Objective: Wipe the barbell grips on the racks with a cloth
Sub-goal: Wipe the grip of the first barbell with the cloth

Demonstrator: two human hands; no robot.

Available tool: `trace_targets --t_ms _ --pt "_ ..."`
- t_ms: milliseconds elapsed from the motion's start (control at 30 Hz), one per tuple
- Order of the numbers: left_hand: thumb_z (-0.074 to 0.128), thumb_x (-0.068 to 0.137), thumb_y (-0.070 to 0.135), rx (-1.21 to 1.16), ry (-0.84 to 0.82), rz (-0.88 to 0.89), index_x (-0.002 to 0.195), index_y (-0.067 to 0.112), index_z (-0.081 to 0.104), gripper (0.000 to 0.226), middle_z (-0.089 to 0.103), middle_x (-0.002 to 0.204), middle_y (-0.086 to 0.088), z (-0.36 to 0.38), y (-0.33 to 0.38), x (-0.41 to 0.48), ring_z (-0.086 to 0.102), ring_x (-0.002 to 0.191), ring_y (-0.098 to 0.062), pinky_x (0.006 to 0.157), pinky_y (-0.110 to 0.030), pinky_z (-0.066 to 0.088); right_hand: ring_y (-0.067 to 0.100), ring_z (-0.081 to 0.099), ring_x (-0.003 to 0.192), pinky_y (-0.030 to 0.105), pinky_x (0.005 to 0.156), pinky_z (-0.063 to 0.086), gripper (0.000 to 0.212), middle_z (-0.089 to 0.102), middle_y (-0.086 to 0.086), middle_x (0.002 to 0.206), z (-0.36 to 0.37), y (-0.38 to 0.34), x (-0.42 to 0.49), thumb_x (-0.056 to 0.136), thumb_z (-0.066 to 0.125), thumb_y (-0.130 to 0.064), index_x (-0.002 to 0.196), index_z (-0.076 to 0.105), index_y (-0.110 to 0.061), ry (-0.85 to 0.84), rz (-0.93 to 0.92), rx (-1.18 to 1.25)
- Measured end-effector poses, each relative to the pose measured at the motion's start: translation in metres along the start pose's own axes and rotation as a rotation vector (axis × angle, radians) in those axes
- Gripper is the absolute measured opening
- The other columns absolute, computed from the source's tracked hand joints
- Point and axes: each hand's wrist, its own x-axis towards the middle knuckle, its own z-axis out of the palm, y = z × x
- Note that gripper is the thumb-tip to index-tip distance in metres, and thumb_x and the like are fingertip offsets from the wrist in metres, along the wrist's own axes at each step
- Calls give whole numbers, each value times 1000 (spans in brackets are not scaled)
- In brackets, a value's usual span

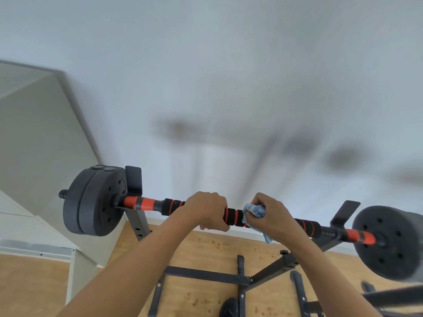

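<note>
While the barbell lies across the two hooks of the black rack, running from 9 o'clock to 3 o'clock, the left hand is curled around its black and orange foam grip. Just beside it, toward 3 o'clock, the right hand clutches a blue and white cloth against the bar. Dark weight plates sit on both ends.

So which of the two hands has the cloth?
The right hand: its fingers grip a blue-and-white cloth bunched against the barbell's foam grip. The left hand grips the bar bare.
</note>
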Motion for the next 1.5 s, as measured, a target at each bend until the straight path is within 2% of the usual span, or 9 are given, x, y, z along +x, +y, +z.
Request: trace_targets --t_ms 200,367,500,700,833,1033,1200,1267,1500 --pt "62 87 44 103 268 19 83 24 58 20 54 67 6 16 3 -8 60 61 -19 60 -30 46 5 57 62 18 63 42 19 60 -8 68 5 -3 4 86 72 -24 80 56 -17 15 67 -17" --pt "77 79 29 313 483 99 71 20 43 36 37 51 7 41 -1 -8 35 39 -15 45 -26 24 -13 57 55 5 58 43 16 58 -8 63 5 -6 6 91 69 -14 81 58 -6 48 81 41" --pt "64 93 41 226 338 130 94 23 50 24 52 73 7 26 -1 -7 56 62 -18 59 -31 39 1 60 62 11 61 44 11 64 -3 74 5 -5 4 91 70 -21 88 64 -12 50 66 43" --pt "72 79 51 -56 16 -22 97 22 58 37 64 79 5 -3 0 1 65 72 -18 68 -32 53 8 54 60 23 64 41 23 58 -5 64 5 -5 10 88 70 -29 73 54 -22 44 113 -25" --pt "68 83 40 17 247 -27 83 23 56 20 55 68 7 13 6 -3 60 62 -20 62 -31 49 9 56 60 24 65 42 26 58 -4 61 10 -6 13 85 72 -26 68 51 -24 82 115 -25" --pt "77 68 15 277 568 16 66 20 38 39 29 50 6 51 10 -14 27 43 -14 49 -28 20 5 52 55 24 62 41 22 55 -9 59 14 -6 5 85 71 -19 71 54 -18 123 113 -12" --pt "67 88 43 74 240 -13 91 24 50 26 54 77 7 22 9 -12 58 72 -20 67 -32 39 7 55 56 26 63 46 24 57 -14 58 14 -6 -1 79 70 -39 73 52 -24 110 88 48" --pt "69 83 48 23 106 -2 95 24 56 29 60 81 7 4 1 -11 62 77 -19 68 -31 43 5 56 56 27 64 46 23 59 -14 59 14 -4 1 83 73 -31 75 53 -23 104 86 45" --pt "66 84 39 75 177 1 86 24 58 17 58 73 6 11 1 -8 62 65 -20 64 -33 53 8 57 60 24 59 45 22 59 -4 66 22 -5 -5 90 67 -20 78 51 -15 150 52 -29"
